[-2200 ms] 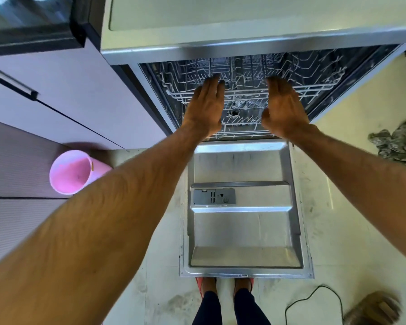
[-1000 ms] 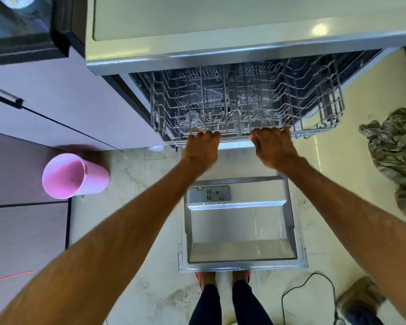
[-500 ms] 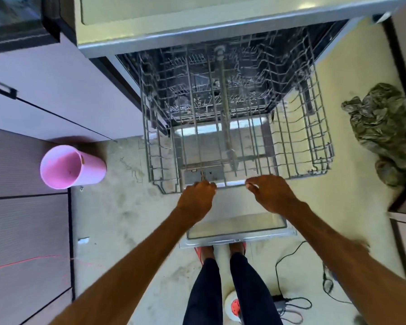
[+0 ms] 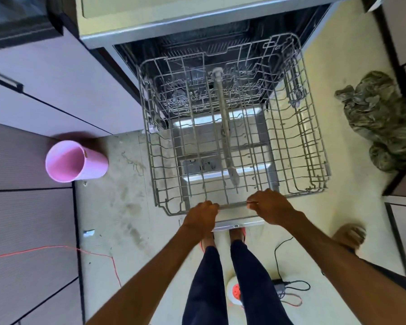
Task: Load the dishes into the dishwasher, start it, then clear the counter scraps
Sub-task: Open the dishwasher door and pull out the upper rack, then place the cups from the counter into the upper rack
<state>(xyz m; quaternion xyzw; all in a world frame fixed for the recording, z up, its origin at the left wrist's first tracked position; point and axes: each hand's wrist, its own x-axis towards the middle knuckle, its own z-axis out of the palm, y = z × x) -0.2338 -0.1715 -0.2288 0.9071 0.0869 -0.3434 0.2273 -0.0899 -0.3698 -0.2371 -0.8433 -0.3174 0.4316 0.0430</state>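
Head view, looking down past both forearms. The upper rack [image 4: 233,204] stood drawn out of the dishwasher [image 4: 209,22] and hung above the lowered door [image 4: 239,223], whose inner panel showed through the wires. The left hand [image 4: 201,215] gripped the rack's front rim, fingers curled over the wire; the right hand [image 4: 270,207] gripped the same rim just beside it, fingers likewise curled round the wire, with a short stretch of rim bare between them. A spray arm [image 4: 225,127] ran lengthwise under the rack's middle. A second rack [image 4: 188,97] sat deeper inside the cavity. The person's legs [image 4: 230,277] stood at the door's near edge. On the floor [image 4: 117,207], a pink bin [image 4: 75,161] stood left of the rack, against the cabinets [image 4: 56,90]. A crumpled cloth [image 4: 382,123] lay well to the right. A black cable [image 4: 277,254] curled near the right foot, and a red cord [image 4: 99,254] crossed the floor at lower left.
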